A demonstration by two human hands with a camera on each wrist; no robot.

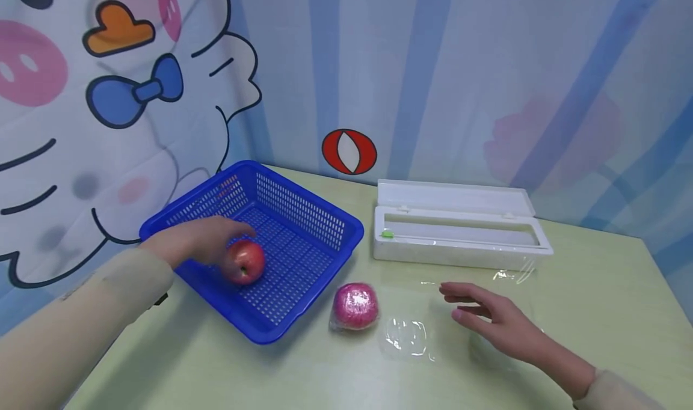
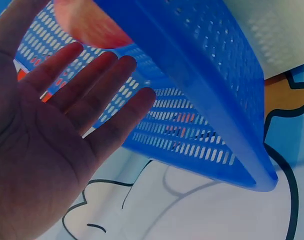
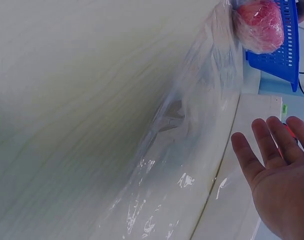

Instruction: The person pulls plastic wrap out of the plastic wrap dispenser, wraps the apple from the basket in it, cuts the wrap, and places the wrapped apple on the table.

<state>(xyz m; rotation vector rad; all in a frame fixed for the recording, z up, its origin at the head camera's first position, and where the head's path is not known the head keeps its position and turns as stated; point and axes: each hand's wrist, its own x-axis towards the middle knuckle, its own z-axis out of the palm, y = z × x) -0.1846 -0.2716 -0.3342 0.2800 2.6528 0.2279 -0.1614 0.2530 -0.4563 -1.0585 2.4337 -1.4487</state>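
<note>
My left hand (image 1: pixel 203 240) reaches into the blue perforated basket (image 1: pixel 262 336), its fingers next to a red apple (image 1: pixel 246 261). In the left wrist view the fingers of this hand (image 2: pixel 41 135) are extended, with the apple (image 2: pixel 91 25) just past their tips. Beside the basket on the table sits a round pinkish-red fruit (image 1: pixel 355 306) wrapped in clear film. My right hand (image 1: pixel 503 323) hovers over a stretch of transparent cling film (image 1: pixel 406 338), fingers loosely extended and holding nothing. The right wrist view shows the film (image 3: pixel 192 115) stretching toward the wrapped fruit (image 3: pixel 260 30).
A white cling film dispenser (image 1: pixel 460 250) stands at the back of the table (image 1: pixel 601 302), lid raised, with a green slider (image 1: pixel 387 234) at its left end. Behind it hangs a printed curtain (image 1: pixel 460 67) with a cartoon figure at left.
</note>
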